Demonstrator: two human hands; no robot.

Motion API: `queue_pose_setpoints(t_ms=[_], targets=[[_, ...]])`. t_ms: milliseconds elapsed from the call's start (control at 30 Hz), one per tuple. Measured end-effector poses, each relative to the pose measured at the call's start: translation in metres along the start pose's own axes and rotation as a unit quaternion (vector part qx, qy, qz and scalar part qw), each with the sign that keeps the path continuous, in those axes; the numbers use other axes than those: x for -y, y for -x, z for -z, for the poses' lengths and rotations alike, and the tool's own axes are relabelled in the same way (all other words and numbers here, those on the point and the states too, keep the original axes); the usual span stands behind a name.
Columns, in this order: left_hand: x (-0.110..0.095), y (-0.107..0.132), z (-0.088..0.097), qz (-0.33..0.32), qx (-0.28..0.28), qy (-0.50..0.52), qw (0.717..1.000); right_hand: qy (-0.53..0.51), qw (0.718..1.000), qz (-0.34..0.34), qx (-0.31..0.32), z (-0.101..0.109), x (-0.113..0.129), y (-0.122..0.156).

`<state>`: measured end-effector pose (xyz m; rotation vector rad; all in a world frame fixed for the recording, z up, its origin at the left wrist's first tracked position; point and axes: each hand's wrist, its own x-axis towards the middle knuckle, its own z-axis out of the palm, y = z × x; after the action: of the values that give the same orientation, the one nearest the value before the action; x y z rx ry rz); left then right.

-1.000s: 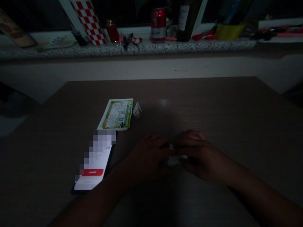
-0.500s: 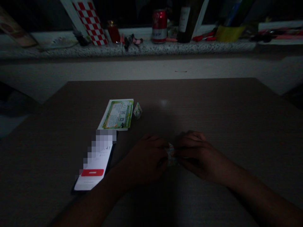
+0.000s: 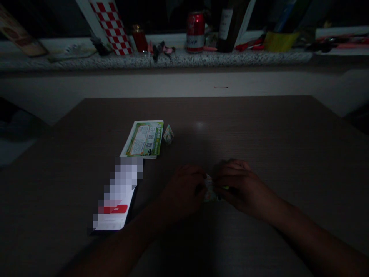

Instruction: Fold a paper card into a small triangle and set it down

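Low over the table, my left hand and my right hand meet at a small printed piece of paper. Its light, patterned surface shows in the gap between them. Both hands have their fingers closed on it, one from each side, and they cover most of it. Farther back lies a green and white printed booklet, with a small folded paper piece standing by its right edge. A phone with a lit screen lies left of my left forearm.
The brown table reaches to a white wall. On the stone sill above stand a red can, a dark bottle, a red-and-white checkered tube and a yellow container. The light is dim.
My fingers have shifted slightly on the paper, and a bit more of it shows near my right thumb. The view has moved a little; the other things stay put.
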<state>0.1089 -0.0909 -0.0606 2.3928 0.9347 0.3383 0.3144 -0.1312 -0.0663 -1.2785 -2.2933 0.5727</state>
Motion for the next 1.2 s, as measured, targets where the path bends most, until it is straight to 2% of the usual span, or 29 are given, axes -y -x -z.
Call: queue_pose_setpoints(t_ms=[233, 467, 667, 900, 1200], targets=[[-0.001, 0.002, -0.003, 0.008, -0.023, 0.008, 1.000, 0.017, 1.000, -0.003, -0.014, -0.002, 0.000, -0.001], [-0.004, 0.001, -0.004, 0.016, -0.018, 0.013, 1.000, 0.024, 0.999, -0.022, -0.008, -0.002, 0.002, -0.002], [-0.006, 0.001, -0.002, 0.052, -0.025, -0.034, 0.998, 0.028, 0.999, -0.032, -0.026, -0.006, 0.003, -0.003], [-0.007, 0.002, -0.002, 0.052, -0.011, -0.051, 0.997, 0.059, 0.996, -0.039, -0.054, -0.011, 0.002, -0.005], [-0.006, 0.002, -0.003, 0.036, -0.014, -0.044, 0.998, 0.022, 0.999, -0.034, -0.024, -0.006, -0.004, -0.002]])
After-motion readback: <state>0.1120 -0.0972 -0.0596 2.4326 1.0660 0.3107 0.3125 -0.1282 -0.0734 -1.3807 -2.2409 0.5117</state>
